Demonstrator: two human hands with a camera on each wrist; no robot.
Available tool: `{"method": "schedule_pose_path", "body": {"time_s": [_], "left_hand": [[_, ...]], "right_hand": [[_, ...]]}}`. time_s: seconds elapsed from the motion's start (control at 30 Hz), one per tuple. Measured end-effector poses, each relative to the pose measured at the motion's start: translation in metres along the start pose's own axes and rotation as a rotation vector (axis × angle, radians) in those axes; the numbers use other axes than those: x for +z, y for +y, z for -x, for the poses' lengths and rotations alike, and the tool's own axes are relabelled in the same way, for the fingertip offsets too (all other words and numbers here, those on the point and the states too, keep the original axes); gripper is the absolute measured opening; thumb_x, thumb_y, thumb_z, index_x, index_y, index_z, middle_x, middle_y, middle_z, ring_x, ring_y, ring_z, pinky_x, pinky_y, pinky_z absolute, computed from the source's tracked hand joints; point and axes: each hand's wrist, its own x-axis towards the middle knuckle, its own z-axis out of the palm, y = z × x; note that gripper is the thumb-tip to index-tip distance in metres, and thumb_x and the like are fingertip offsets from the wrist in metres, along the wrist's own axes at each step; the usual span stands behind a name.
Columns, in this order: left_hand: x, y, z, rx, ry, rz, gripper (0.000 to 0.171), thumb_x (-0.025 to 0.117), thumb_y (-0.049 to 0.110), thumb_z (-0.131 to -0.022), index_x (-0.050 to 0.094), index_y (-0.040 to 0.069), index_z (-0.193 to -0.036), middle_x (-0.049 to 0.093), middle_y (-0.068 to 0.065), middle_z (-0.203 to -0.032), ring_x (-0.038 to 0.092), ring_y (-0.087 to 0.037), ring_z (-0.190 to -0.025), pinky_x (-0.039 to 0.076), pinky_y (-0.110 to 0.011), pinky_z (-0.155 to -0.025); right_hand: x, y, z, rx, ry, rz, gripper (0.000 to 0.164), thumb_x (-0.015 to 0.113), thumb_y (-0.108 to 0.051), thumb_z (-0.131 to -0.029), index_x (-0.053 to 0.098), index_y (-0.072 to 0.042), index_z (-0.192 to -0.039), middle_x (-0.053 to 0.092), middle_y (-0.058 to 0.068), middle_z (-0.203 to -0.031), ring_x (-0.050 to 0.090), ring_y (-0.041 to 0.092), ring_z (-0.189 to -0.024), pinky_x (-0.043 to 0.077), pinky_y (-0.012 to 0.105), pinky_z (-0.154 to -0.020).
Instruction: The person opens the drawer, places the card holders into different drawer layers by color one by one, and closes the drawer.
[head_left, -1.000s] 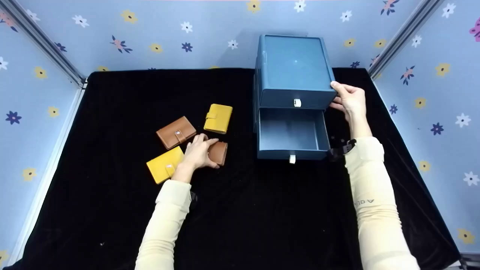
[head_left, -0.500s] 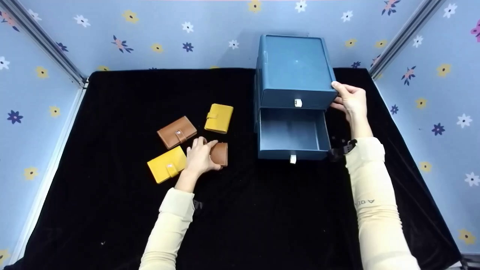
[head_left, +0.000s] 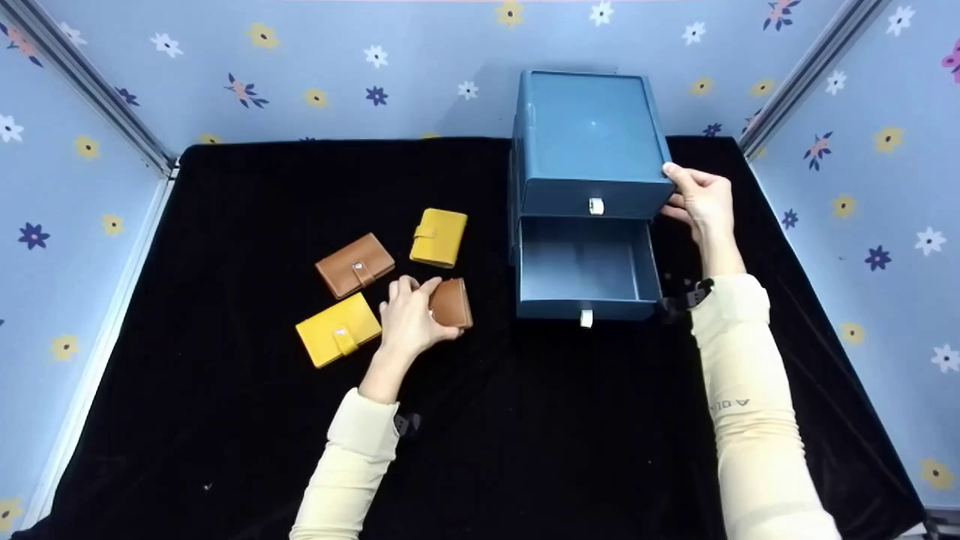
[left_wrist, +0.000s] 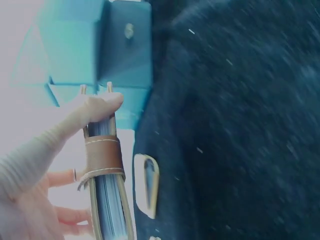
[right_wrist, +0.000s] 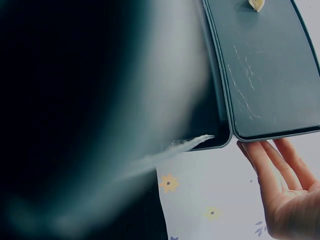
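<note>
My left hand [head_left: 409, 319] grips a small brown card holder [head_left: 451, 304] by its edges, right of the other holders. In the left wrist view the thumb lies over the holder's open edge, where a stitched strap [left_wrist: 104, 155] crosses the stacked inner sleeves. My right hand [head_left: 703, 204] holds the front right corner of a blue drawer cabinet [head_left: 592, 127], thumb at the top edge. Its fingers [right_wrist: 272, 167] lie against the cabinet's side in the right wrist view. The cabinet's lower drawer [head_left: 547, 310] is pulled out with nothing in it; the upper drawer [head_left: 555, 199] is closed.
A yellow card holder [head_left: 440, 236] lies behind my left hand. To its left are another brown card holder [head_left: 349, 262] and a second yellow one [head_left: 330, 330]. Black cloth [head_left: 225, 420] covers the table, and flowered panels [head_left: 420, 67] stand around it.
My left hand has shifted right with the brown card holder, which has turned and moved away from the left yellow one. The right hand and the cabinet stay in place.
</note>
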Motion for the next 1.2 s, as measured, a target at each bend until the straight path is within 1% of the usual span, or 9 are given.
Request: {"method": "schedule_pose_path", "body": {"time_s": [0.17, 0.3, 0.47, 0.7, 0.77, 1.0, 1.1, 1.2], "left_hand": [[-0.008, 0.014, 0.004, 0.007, 0.064, 0.005, 0.082, 0.078, 0.046, -0.052, 0.053, 0.012, -0.123, 0.045, -0.013, -0.103, 0.039, -0.027, -0.098, 0.039, -0.043, -0.069], [-0.015, 0.027, 0.007, 0.028, 0.111, 0.013, 0.081, 0.078, 0.047, -0.052, 0.054, 0.013, -0.122, 0.046, -0.012, -0.103, 0.039, -0.026, -0.097, 0.04, -0.043, -0.068], [-0.023, 0.044, 0.008, 0.051, 0.147, 0.014, 0.081, 0.078, 0.048, -0.051, 0.055, 0.015, -0.121, 0.046, -0.013, -0.104, 0.04, -0.027, -0.097, 0.04, -0.043, -0.068], [-0.031, 0.068, 0.005, 0.073, 0.133, 0.019, 0.083, 0.076, 0.052, -0.052, 0.053, 0.016, -0.123, 0.045, -0.011, -0.104, 0.039, -0.025, -0.099, 0.041, -0.041, -0.069], [-0.032, 0.074, 0.004, 0.088, 0.133, 0.019, 0.083, 0.076, 0.053, -0.053, 0.053, 0.016, -0.123, 0.045, -0.011, -0.103, 0.039, -0.025, -0.098, 0.041, -0.041, -0.068], [-0.035, 0.096, -0.004, 0.126, 0.127, 0.03, 0.082, 0.074, 0.054, -0.055, 0.052, 0.017, -0.124, 0.046, -0.012, -0.105, 0.039, -0.024, -0.098, 0.041, -0.04, -0.071], [-0.036, 0.106, -0.008, 0.125, 0.105, 0.021, 0.082, 0.073, 0.054, -0.055, 0.052, 0.017, -0.125, 0.045, -0.01, -0.105, 0.038, -0.023, -0.098, 0.041, -0.039, -0.073], [-0.037, 0.115, -0.013, 0.127, 0.075, -0.011, 0.082, 0.072, 0.055, -0.056, 0.051, 0.018, -0.126, 0.045, -0.009, -0.105, 0.038, -0.023, -0.097, 0.041, -0.037, -0.072]], "right_hand": [[0.0, 0.0, 0.0, -0.004, 0.002, 0.007, 0.019, 0.076, -0.018, -0.069, 0.067, -0.005, -0.078, 0.064, 0.006, -0.067, 0.064, 0.017, -0.058, 0.051, 0.028, -0.052], [0.0, -0.001, 0.001, -0.001, 0.009, 0.014, 0.019, 0.076, -0.019, -0.069, 0.067, -0.006, -0.078, 0.063, 0.006, -0.068, 0.064, 0.017, -0.058, 0.051, 0.028, -0.052], [0.0, -0.001, 0.001, 0.005, 0.012, 0.021, 0.018, 0.076, -0.019, -0.069, 0.067, -0.006, -0.078, 0.063, 0.006, -0.068, 0.064, 0.017, -0.058, 0.051, 0.028, -0.052], [0.0, 0.0, 0.0, -0.007, 0.018, 0.009, 0.019, 0.076, -0.018, -0.069, 0.067, -0.005, -0.08, 0.063, 0.007, -0.068, 0.064, 0.017, -0.058, 0.051, 0.028, -0.052], [0.0, 0.0, 0.0, -0.013, 0.022, 0.023, 0.019, 0.075, -0.019, -0.07, 0.067, -0.005, -0.08, 0.064, 0.006, -0.068, 0.064, 0.017, -0.058, 0.051, 0.028, -0.052], [0.001, -0.001, 0.001, 0.013, 0.013, 0.01, 0.018, 0.076, -0.018, -0.069, 0.067, -0.006, -0.079, 0.064, 0.007, -0.068, 0.064, 0.017, -0.057, 0.051, 0.028, -0.051], [0.001, -0.002, 0.001, 0.016, 0.011, 0.008, 0.018, 0.076, -0.018, -0.069, 0.067, -0.005, -0.078, 0.064, 0.007, -0.067, 0.064, 0.017, -0.057, 0.051, 0.028, -0.051], [0.001, -0.002, 0.001, 0.016, 0.008, 0.01, 0.018, 0.076, -0.018, -0.069, 0.067, -0.006, -0.078, 0.064, 0.006, -0.067, 0.064, 0.017, -0.057, 0.051, 0.028, -0.051]]}}
